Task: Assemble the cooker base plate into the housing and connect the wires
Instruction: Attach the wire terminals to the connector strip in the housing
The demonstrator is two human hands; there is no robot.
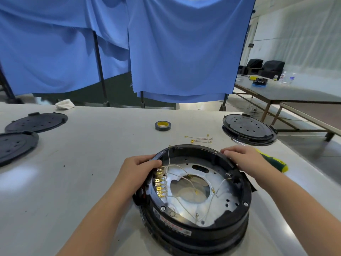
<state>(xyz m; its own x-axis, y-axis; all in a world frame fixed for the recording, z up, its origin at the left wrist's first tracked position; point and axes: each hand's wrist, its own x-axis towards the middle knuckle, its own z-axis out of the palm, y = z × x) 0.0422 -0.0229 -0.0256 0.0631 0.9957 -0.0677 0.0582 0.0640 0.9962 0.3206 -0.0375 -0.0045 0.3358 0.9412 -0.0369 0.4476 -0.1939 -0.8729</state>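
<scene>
A round black cooker housing (238, 212) lies open side up on the white table, near the front edge. Inside it sits the silver base plate (219, 198) with a large centre hole. Thin white wires (181, 169) with gold ring terminals run across the plate from a row of gold tab terminals (160, 183) on the left wall. My left hand (137, 172) grips the housing's left rim beside those terminals. My right hand (247, 159) rests on the far right rim, fingers curled over it.
A green and yellow screwdriver (275, 160) lies behind my right hand. Loose wires (200, 139) and a roll of black tape (162, 125) lie farther back. A stack of black covers (248, 129) stands back right, two black covers (36, 121) at left.
</scene>
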